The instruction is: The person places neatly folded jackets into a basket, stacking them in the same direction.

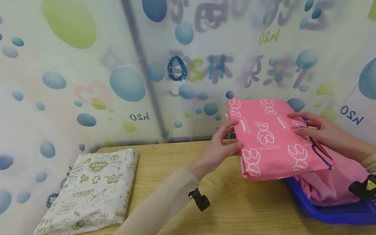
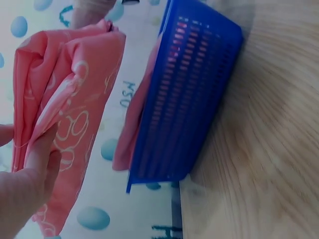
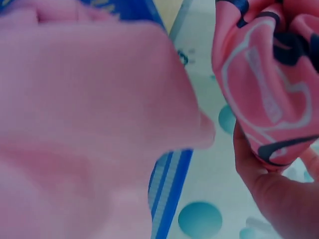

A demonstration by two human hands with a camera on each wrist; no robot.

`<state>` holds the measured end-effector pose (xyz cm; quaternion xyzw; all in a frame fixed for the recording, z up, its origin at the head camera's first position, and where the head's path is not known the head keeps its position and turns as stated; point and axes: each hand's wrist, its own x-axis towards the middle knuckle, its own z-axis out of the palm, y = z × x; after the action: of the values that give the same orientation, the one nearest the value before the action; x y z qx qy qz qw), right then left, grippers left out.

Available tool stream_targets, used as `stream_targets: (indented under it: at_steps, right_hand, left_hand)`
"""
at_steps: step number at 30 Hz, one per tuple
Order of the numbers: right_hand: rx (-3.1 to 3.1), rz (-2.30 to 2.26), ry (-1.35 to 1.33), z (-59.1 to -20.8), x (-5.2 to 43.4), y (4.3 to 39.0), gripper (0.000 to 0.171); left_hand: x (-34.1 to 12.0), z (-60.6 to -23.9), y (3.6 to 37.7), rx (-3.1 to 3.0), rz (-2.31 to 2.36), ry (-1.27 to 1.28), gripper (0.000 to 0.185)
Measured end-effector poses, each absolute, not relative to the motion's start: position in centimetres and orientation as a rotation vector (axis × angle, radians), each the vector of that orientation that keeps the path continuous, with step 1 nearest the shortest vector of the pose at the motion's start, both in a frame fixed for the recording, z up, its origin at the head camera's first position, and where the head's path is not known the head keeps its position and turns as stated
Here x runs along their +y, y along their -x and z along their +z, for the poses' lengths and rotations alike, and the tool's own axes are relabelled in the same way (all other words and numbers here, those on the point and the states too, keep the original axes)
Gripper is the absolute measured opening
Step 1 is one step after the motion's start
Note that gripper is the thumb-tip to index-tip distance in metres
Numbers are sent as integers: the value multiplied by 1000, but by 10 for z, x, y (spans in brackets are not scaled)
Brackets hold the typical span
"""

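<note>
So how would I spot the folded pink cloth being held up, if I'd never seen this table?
Start at the wooden table and look to its right end, where a blue basket holds plain pink fabric. Just above it, both hands hold a flat folded pink cloth, the left hand at one edge, the right hand at the other. Its white bear outlines distinguish it from the plain pink fabric and the cream, green-printed bundle at the left.

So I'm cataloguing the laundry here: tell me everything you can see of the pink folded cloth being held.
The pink folded cloth is a soft, woven-looking fabric printed with white outline bears and small text bars, with a dark navy line near its right edge. It is folded into a thick flat rectangle, held tilted above the wooden table and blue basket. The left hand grips its left edge; the right hand holds its right side, fingers on top.
</note>
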<state>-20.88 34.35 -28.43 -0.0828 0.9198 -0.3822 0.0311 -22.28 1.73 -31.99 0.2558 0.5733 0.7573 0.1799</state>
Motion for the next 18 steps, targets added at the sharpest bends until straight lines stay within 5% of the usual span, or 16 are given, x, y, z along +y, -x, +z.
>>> stream_targets:
  at_steps: [18]
  right_hand:
    - [2924,-1161,68,-304,418,215,53]
  left_hand:
    - [113,-321,212,1391,2184,-659,63]
